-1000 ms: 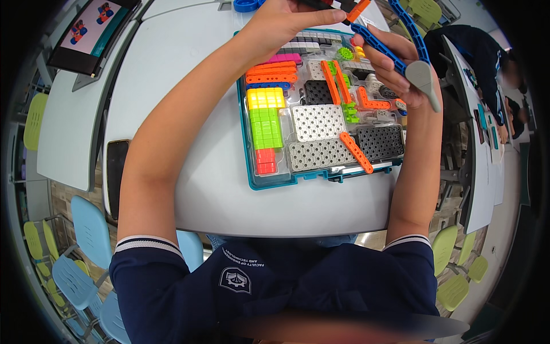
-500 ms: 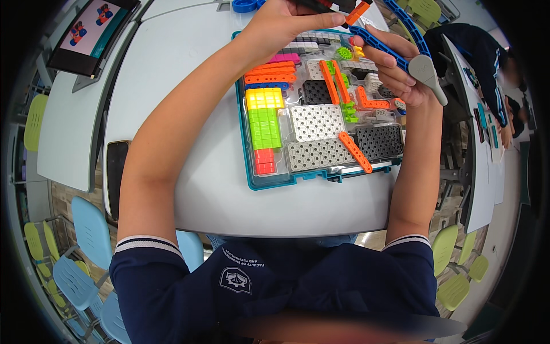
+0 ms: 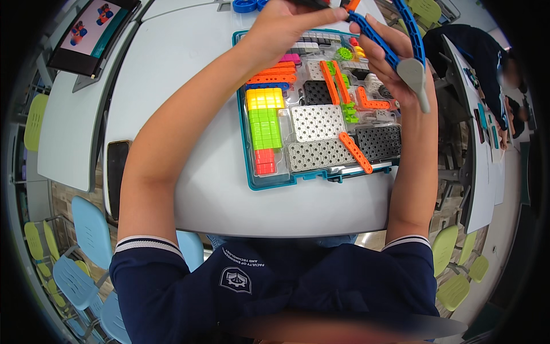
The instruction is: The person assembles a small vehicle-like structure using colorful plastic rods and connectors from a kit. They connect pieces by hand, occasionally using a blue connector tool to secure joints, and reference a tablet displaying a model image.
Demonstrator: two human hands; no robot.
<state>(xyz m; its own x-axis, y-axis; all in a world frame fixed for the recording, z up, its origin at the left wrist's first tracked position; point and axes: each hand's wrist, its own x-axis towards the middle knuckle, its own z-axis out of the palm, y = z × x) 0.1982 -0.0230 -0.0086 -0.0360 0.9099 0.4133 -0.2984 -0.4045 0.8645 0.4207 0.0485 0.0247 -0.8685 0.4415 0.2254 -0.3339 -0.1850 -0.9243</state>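
Over the far side of a parts tray, both hands hold up a building-kit model, partly cut off by the upper edge of the view. It has long blue perforated beams (image 3: 376,41), a grey teardrop-shaped end piece (image 3: 412,74) and some black and orange parts. My left hand (image 3: 282,24) grips its black part, thumb stretched toward the orange piece (image 3: 351,6); its other fingers are mostly hidden. My right hand (image 3: 395,54) curls round the nearer blue beam, with the grey piece hanging beside the palm. The teal-rimmed tray (image 3: 248,163) below holds coloured beams, gears, blocks and perforated plates.
A loose orange beam (image 3: 355,152) lies across the plates at the tray's near side. A phone (image 3: 118,179) rests at the table's left edge. Blue rings (image 3: 244,6) are at the far edge. A screen (image 3: 94,34) stands far left. Another person (image 3: 467,63) leans over a table at right.
The model has tilted in my hands: the grey end piece has swung slightly left and down, and the orange part has risen toward the upper edge. The tray has stayed put.
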